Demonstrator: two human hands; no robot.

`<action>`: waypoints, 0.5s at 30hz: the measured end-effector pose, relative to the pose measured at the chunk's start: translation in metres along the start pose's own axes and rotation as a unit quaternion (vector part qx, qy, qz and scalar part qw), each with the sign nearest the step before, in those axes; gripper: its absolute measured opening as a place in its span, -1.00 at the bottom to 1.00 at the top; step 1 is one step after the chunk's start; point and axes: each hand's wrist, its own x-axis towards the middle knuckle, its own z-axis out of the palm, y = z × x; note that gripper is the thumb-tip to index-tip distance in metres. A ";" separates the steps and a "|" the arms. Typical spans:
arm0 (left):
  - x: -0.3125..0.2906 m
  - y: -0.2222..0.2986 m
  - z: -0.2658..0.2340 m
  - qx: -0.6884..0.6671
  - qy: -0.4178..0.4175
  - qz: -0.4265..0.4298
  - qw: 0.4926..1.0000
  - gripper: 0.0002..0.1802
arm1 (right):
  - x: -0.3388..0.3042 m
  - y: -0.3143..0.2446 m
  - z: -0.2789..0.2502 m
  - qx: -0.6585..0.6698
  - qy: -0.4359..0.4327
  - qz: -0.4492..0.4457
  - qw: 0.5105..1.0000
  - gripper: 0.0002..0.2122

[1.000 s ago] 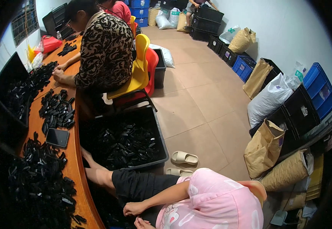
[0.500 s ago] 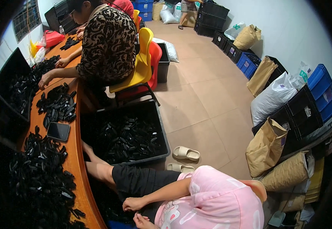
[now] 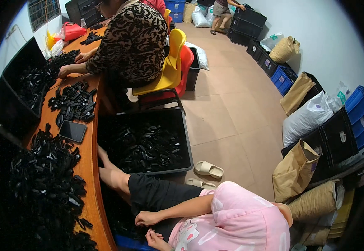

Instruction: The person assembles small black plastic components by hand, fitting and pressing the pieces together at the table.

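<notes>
My right hand (image 3: 147, 218) is curled over my lap, fingers bent inward, above my black shorts (image 3: 161, 192). Just below it, my left hand (image 3: 157, 240) is also closed, fingertips bent toward the right hand. Whatever lies between the fingers is too dark and small to make out. Beneath and left of my hands is a dark space with a blue edge (image 3: 134, 244). The wooden table (image 3: 91, 175) curves along my left, and a large heap of small black plastic parts (image 3: 46, 180) covers its near end.
A black bin (image 3: 189, 154) of black parts stands by my legs. A phone (image 3: 73, 131) and a smaller pile of parts (image 3: 75, 104) lie on the table. A co-worker (image 3: 129, 46) sits farther along. Beige slippers (image 3: 208, 169) lie on the floor; sacks (image 3: 309, 115) and crates line the right wall.
The view has shifted slightly, so the table and bin sit farther right and higher. My hands stay close together over my lap. A distant person by the crates shows more fully.
</notes>
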 end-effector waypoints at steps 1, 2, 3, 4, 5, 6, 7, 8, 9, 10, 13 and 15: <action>0.001 -0.001 -0.001 -0.001 0.001 0.003 1.000 -0.67 | 0.000 -0.002 -0.001 -0.008 -0.004 0.007 1.000 -0.85; 0.002 -0.002 -0.002 -0.002 0.001 0.006 1.000 -0.67 | 0.000 -0.001 0.000 -0.008 -0.005 0.006 1.000 -0.85; 0.003 -0.003 -0.002 -0.003 0.002 0.007 1.000 -0.67 | 0.000 -0.003 0.000 0.009 -0.015 0.028 0.999 -0.85; 0.003 -0.005 -0.003 -0.004 0.001 0.000 1.000 -0.68 | 0.002 -0.004 0.000 0.026 -0.025 0.049 0.998 -0.85; 0.003 -0.007 -0.004 -0.005 -0.001 -0.007 1.000 -0.69 | 0.002 -0.006 0.000 0.025 -0.026 0.046 0.998 -0.85; 0.003 -0.008 -0.005 -0.004 0.000 -0.003 1.000 -0.69 | 0.000 -0.008 -0.001 0.026 -0.026 0.036 0.999 -0.83; 0.003 -0.009 -0.004 -0.011 0.002 -0.011 1.000 -0.71 | -0.002 -0.013 -0.006 0.026 -0.025 0.027 0.999 -0.82; 0.005 -0.009 -0.003 -0.018 0.006 -0.017 1.000 -0.72 | -0.003 -0.024 -0.016 0.023 -0.025 0.022 0.999 -0.82; 0.006 -0.008 -0.003 -0.011 0.003 -0.031 0.999 -0.74 | -0.003 -0.033 -0.029 0.076 -0.011 0.022 0.997 -0.81; 0.003 -0.004 -0.003 -0.009 -0.002 -0.010 1.000 -0.75 | -0.007 -0.048 -0.045 0.129 0.006 0.024 0.991 -0.80; -0.001 0.016 0.001 0.004 -0.032 0.001 0.999 -0.76 | -0.023 -0.094 -0.158 -0.121 0.152 -0.134 0.972 -0.82; 0.003 0.017 0.003 0.017 -0.051 -0.009 0.999 -0.77 | -0.031 -0.121 -0.247 -0.225 0.237 -0.130 0.936 -0.85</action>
